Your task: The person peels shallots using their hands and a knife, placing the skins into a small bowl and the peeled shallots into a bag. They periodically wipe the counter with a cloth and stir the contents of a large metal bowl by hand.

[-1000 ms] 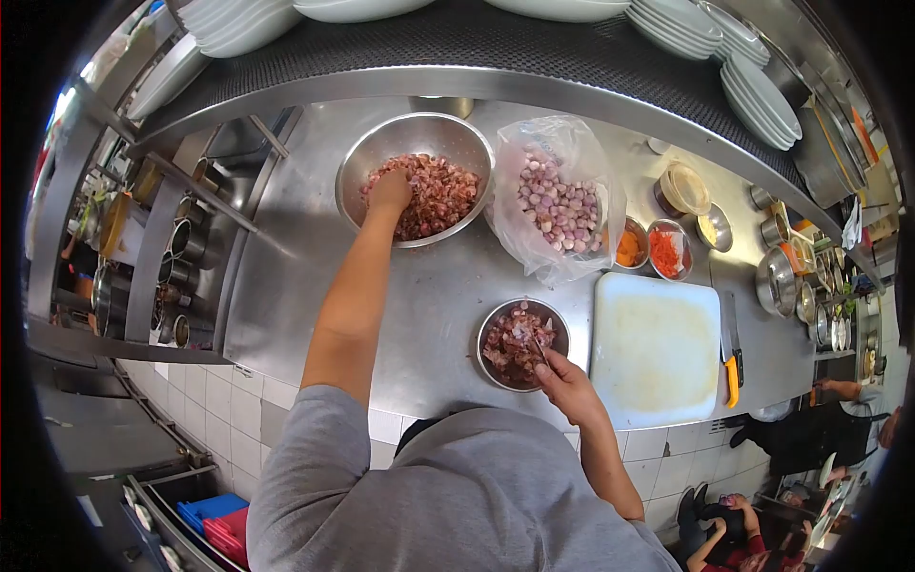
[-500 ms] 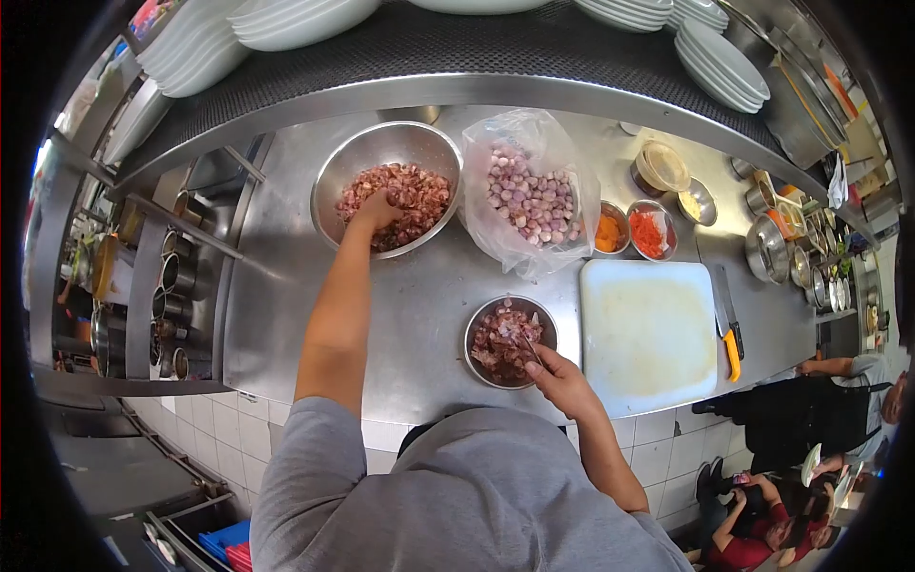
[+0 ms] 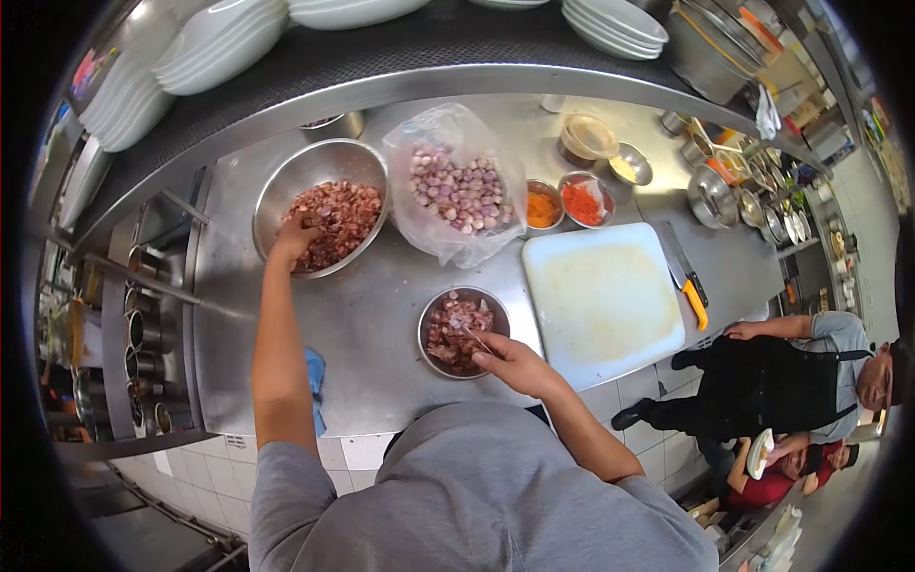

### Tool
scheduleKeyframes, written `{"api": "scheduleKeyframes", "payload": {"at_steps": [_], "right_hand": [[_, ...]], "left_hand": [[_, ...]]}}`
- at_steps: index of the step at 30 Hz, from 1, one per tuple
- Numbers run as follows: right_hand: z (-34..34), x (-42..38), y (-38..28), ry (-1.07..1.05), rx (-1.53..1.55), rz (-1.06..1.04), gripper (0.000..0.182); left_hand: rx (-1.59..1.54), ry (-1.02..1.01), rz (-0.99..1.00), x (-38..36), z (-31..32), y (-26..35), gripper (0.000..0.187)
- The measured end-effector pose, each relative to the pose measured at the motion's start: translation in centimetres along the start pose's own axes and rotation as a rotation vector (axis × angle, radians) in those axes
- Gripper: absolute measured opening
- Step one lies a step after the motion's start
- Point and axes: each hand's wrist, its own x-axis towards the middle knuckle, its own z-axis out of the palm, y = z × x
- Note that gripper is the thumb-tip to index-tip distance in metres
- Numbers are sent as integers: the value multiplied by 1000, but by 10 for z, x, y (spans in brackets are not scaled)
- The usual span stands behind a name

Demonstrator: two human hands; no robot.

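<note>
My left hand (image 3: 297, 235) is over the left side of the chopped reddish pieces (image 3: 335, 217) in the large steel bowl (image 3: 270, 195). Its fingers look slightly apart, with nothing clearly held. Close to my body, my right hand (image 3: 512, 365) pinches a small knife, whose thin blade (image 3: 474, 337) reaches over similar peeled pieces (image 3: 451, 324) in a smaller steel bowl (image 3: 422, 334); its handle is hidden in my fingers. A clear plastic bag (image 3: 453, 246) of small purple-white bulbs (image 3: 462, 191) lies beside the large bowl.
Right of the small bowl are a white cutting board (image 3: 605, 305), a yellow-handled knife (image 3: 696, 303) and a black-handled knife. Bowls of orange (image 3: 541, 208) and red pieces (image 3: 580, 203) stand behind the board. A blue cloth (image 3: 315, 386) lies near my left forearm. A co-worker (image 3: 772, 381) stands at right.
The view has turned, shifting the counter leftward and bringing the blue cloth into sight. My left hand has moved toward the left side of the pieces. My right hand keeps its pinch.
</note>
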Motion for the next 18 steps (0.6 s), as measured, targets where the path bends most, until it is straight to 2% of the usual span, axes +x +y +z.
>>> {"api": "scheduleKeyframes", "payload": {"at_steps": [2,6,9,11,12,16,18], "right_hand": [[-2,-1,14,23,12,-1,52],[-2,-5,21,37,30,6,47],[-1,-6,18,38,3,6,47],[0,-6,19,40,-4,-6,47],[-1,-5,19,53,-13,-15,47],[-1,-2,18,64,-31,-18,50],[1,-5,3,51,-57,41,50]], "left_hand": [[-436,-117,-206,-9,-9,19,43],[-352,-63,-180,-11,-6,32,37],[-388,72,-191,4,6,17,40],[-218,294,41,24,22,-16,43],[-431,194,-53,-4,13,26,46],[-485,149,-143,-5,14,19,42],[-831,-42,-300,-14,5,30,34]]}}
